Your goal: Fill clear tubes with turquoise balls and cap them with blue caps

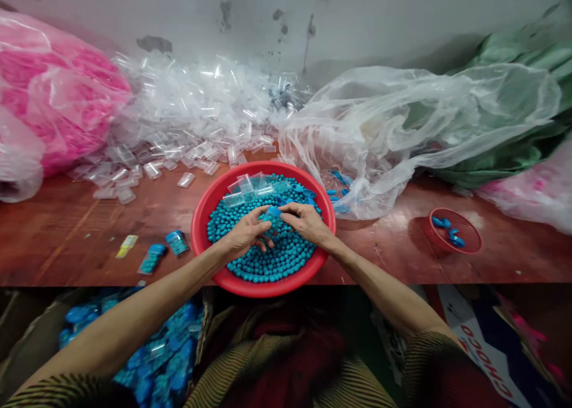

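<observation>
Holding the container (pixel 272 216) above the beads (pixel 268 259) in the basin (pixel 263 287), the left hand (pixel 250 232) grips its body with curled fingers; the right hand (pixel 306 222) pinches its blue cap from the opposite side. Empty clear tubes (pixel 245 187) lie on the beads at the basin's far side. Left of the basin, two filled containers (pixel 152 258) rest on the counter (pixel 366 259). Right of the basin stands a red basket (pixel 467 244) with blue caps (pixel 454 237) inside.
</observation>
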A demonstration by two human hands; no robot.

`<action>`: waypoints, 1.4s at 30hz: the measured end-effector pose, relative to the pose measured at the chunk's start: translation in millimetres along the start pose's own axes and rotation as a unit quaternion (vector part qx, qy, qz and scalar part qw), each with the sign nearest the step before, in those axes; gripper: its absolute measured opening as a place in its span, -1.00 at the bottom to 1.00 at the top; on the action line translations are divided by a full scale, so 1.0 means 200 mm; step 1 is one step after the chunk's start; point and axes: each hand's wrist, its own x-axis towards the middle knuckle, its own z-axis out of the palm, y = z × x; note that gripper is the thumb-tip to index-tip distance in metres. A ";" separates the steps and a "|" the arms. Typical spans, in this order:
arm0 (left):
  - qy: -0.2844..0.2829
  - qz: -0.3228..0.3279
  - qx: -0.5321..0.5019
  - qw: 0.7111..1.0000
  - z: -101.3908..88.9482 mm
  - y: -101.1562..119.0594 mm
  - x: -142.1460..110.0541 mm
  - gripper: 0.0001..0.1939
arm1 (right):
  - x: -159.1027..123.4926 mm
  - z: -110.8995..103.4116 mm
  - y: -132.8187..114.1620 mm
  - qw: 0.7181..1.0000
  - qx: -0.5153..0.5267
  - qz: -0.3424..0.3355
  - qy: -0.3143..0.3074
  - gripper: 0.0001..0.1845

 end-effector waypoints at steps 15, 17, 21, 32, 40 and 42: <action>0.090 0.069 -0.003 0.994 0.09 0.01 -0.08 -0.18 | -0.04 0.02 -0.04 0.999 0.038 -0.008 0.000 -0.70; 0.089 0.070 0.007 0.993 0.10 0.01 -0.09 -0.20 | -0.05 0.02 -0.04 0.998 0.054 0.006 -0.006 -0.70; 0.073 0.068 0.026 0.995 0.09 0.03 -0.11 -0.20 | -0.05 -0.01 -0.03 0.991 0.115 0.044 -0.051 -0.70; 0.059 0.083 0.079 0.992 0.08 0.02 -0.10 -0.37 | -0.06 -0.02 0.01 0.983 0.164 0.059 -0.055 -0.69; 0.051 0.056 0.072 0.995 0.08 0.01 -0.11 -0.39 | -0.09 -0.01 0.00 0.987 0.132 0.058 -0.069 -0.69; 0.097 0.054 0.043 0.993 0.11 -0.01 -0.10 -0.43 | -0.09 0.03 -0.01 0.992 0.106 0.064 -0.028 -0.70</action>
